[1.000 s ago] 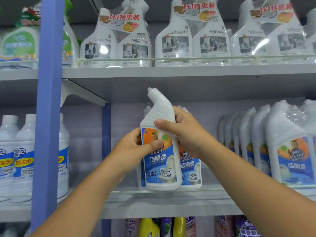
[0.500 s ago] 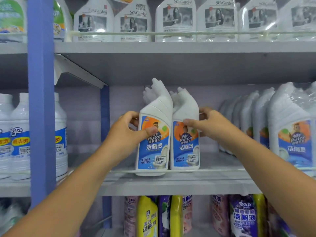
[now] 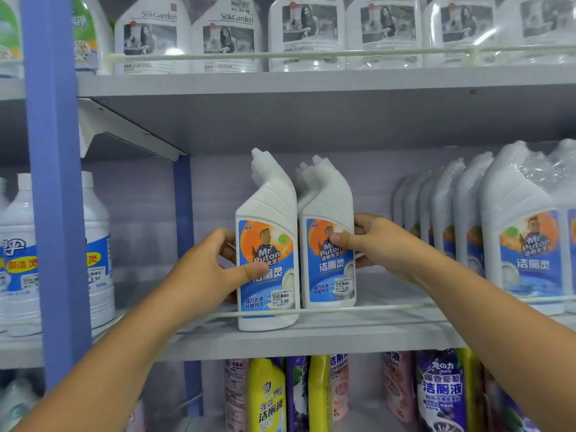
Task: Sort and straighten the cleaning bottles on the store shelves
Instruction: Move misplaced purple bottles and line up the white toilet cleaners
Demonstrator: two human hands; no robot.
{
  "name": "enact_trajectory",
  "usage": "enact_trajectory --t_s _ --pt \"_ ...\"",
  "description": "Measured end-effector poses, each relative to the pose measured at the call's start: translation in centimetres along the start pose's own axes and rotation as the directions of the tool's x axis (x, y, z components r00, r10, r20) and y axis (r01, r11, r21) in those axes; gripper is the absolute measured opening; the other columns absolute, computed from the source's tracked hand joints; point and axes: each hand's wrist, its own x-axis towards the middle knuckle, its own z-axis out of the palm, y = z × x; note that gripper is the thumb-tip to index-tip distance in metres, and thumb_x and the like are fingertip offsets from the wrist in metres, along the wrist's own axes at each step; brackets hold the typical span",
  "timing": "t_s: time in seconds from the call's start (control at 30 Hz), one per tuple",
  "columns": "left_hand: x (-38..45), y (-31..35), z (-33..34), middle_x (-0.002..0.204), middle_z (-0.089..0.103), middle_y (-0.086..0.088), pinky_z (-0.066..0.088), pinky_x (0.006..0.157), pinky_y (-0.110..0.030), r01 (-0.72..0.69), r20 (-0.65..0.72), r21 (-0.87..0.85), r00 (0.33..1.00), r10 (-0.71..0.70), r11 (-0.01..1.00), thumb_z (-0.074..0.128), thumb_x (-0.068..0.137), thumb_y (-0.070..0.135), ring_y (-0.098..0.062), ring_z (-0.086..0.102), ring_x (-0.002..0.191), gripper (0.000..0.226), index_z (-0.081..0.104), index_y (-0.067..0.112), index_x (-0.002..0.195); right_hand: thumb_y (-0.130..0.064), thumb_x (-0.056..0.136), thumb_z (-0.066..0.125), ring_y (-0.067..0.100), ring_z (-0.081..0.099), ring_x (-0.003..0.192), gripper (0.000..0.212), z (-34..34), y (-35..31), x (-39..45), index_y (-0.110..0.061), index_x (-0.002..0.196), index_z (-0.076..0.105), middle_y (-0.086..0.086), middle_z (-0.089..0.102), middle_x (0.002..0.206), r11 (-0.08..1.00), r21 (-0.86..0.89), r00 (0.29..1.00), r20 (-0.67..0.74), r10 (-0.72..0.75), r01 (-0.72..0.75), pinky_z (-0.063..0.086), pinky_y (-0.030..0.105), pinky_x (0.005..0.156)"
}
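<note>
Two white toilet-cleaner bottles stand upright and touching on the middle shelf behind its front rail: the left bottle sits right at the rail, the right bottle just behind and beside it. My left hand grasps the left bottle, thumb across its blue label and fingers curled round its left side, while my right hand grasps the right bottle, thumb on the label front and fingers round its right side. A wrapped row of the same cleaner stands well right, and round white bottles stand left past the blue post.
</note>
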Motion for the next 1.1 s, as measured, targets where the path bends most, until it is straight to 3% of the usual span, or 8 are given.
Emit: enact_trajectory --t_s 0.2,0.37,0.43,0.5,0.6,0.7,0.87,1.1 --pt "-0.4 0.1 -0.1 0.108 0.069 0.008 0.064 0.063 -0.032 0.004 -0.007 0.004 1.0 -0.004 1.0 0.079 0.06 0.053 -0.01 0.076 0.084 0.058 0.058 0.031 0.109 -0.037 0.087 0.074 0.015 0.077 0.091 0.039 1.1 -0.1 0.1 -0.017 0.12 0.062 -0.002 0.079 0.102 1.0 0.011 1.0 -0.013 0.014 -0.014 0.063 0.036 0.075" --pt "0.4 -1.1 -0.3 0.126 0.065 0.014 0.058 0.096 -0.04 0.039 -0.046 -0.135 0.998 -0.045 0.99 0.072 0.042 0.09 -0.009 0.067 0.112 0.1 0.054 0.035 0.124 -0.062 0.083 0.069 0.017 0.068 0.111 0.065 0.8 0.3 0.3 -0.024 0.132 0.052 -0.001 0.067 0.126 1.0 -0.014 0.984 -0.175 0.022 -0.024 0.055 0.044 0.1" --pt "2.2 -1.3 -0.2 0.14 0.061 0.006 0.045 0.112 -0.046 0.114 -0.05 -0.44 0.987 -0.151 0.891 0.06 0.04 0.101 -0.014 0.058 0.128 0.126 0.049 0.028 0.142 -0.072 0.087 0.055 0.024 0.053 0.132 0.08 0.9 0.1 1.6 -0.024 0.148 0.039 0.001 0.05 0.148 0.976 0.21 0.956 -0.269 0.115 -0.058 0.041 0.048 0.114" --pt "4.8 -1.4 -0.1 0.147 0.057 -0.007 0.039 0.117 -0.048 0.246 0.058 -0.689 0.956 -0.287 0.682 0.047 0.058 0.102 -0.019 0.055 0.132 0.125 0.042 0.018 0.152 -0.077 0.089 0.043 0.029 0.047 0.139 0.086 1.4 -0.1 3.3 -0.021 0.154 0.033 0.006 0.043 0.156 0.853 0.507 0.935 -0.226 0.273 -0.126 0.038 0.049 0.116" --pt "7.5 -0.7 0.5 0.123 0.068 -0.01 0.047 0.099 -0.043 0.401 0.19 -0.783 0.883 -0.43 0.476 0.036 0.077 0.093 -0.022 0.058 0.113 0.111 0.05 0.005 0.143 -0.083 0.087 0.031 0.036 0.068 0.114 0.09 2.3 0.0 5.0 -0.013 0.139 0.053 0.016 0.069 0.128 0.659 0.708 0.93 -0.007 0.367 -0.255 0.053 0.055 0.099" --pt "7.2 1.1 1.1 0.091 0.077 -0.02 0.052 0.079 -0.048 0.459 0.21 -0.719 0.86 -0.466 0.522 0.029 0.091 0.083 -0.036 0.069 0.094 0.092 0.065 0.001 0.112 -0.085 0.086 0.029 0.039 0.071 0.108 0.09 2.6 0.0 5.7 -0.015 0.129 0.065 0.019 0.075 0.112 0.647 0.693 0.905 0.02 0.425 -0.319 0.053 0.059 0.095" --pt "7.1 1.4 1.5 0.087 0.078 -0.021 0.053 0.069 -0.048 0.45 0.219 -0.639 0.884 -0.413 0.625 0.028 0.095 0.077 -0.036 0.076 0.063 0.082 0.072 0.008 0.098 -0.085 0.087 0.03 0.04 0.068 0.112 0.09 2.8 -0.1 6.0 -0.015 0.13 0.065 0.02 0.073 0.116 0.692 0.638 0.911 0.035 0.411 -0.337 0.052 0.058 0.098" --pt "7.6 0.5 1.5 0.101 0.077 -0.022 0.055 0.08 -0.05 0.45 0.247 -0.634 0.888 -0.387 0.629 0.022 0.091 0.082 -0.037 0.077 0.075 0.09 0.074 0.009 0.1 -0.084 0.087 0.028 0.041 0.067 0.114 0.089 3.1 0.5 6.3 -0.016 0.13 0.065 0.021 0.072 0.118 0.711 0.632 0.93 0.045 0.364 -0.309 0.049 0.059 0.103"
